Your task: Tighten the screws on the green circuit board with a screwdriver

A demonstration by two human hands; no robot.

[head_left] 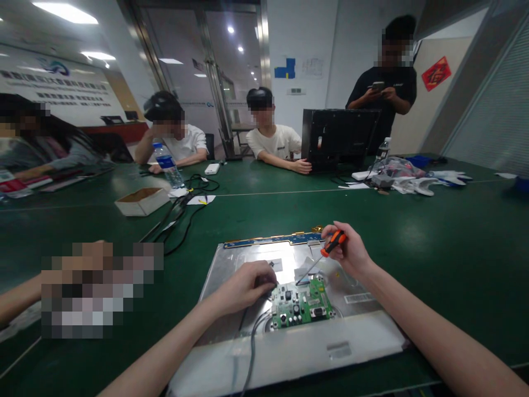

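My right hand (349, 251) grips the orange-and-black handle of a screwdriver (334, 242). Its thin shaft slants down to the left, with the tip at the upper edge of a green circuit board (303, 303). My left hand (250, 284) rests at the board's upper left corner, fingers curled together; what lies between the fingertips is hidden. Beneath the board is a flat silver display panel (231, 264), with a narrow blue circuit strip (268, 241) along its far edge. A grey cable (253, 347) runs from the board's left side over the panel's near edge.
An open box (142, 202), black cables (177, 212) and a water bottle (167, 165) stand left on the green table (256, 207). A black monitor (339, 138) and gloves (413, 184) are farther right. Several people are around the table; one person's arm (25, 298) reaches in at left.
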